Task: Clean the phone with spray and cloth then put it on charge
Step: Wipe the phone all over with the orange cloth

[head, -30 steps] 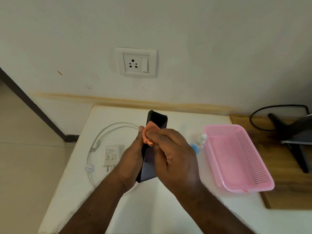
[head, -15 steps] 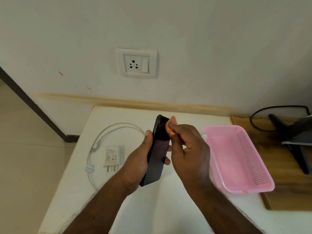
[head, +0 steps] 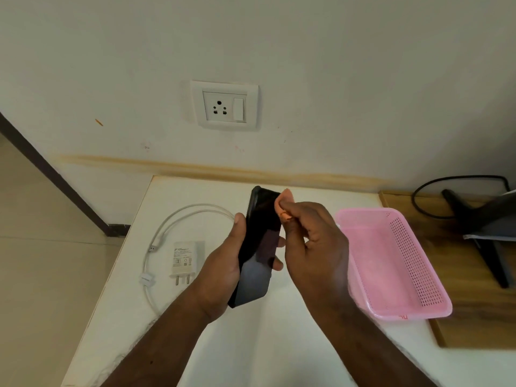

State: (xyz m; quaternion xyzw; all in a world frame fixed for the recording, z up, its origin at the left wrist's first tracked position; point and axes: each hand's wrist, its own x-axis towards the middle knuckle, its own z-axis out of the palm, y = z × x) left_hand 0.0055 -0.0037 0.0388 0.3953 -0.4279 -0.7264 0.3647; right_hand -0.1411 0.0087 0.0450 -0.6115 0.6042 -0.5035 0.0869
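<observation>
While your left hand [head: 220,263] clamps the phone [head: 258,247] by its long edges above the white table [head: 251,344], its long axis runs away from you, top end tilted toward the wall. Your right hand [head: 312,247] pinches the orange cloth [head: 284,203] against the far right corner of the screen. Judgement: wiping continues; the charger [head: 184,259] and cable [head: 192,210] lie left, nearer the left hand; socket [head: 224,106] above.
</observation>
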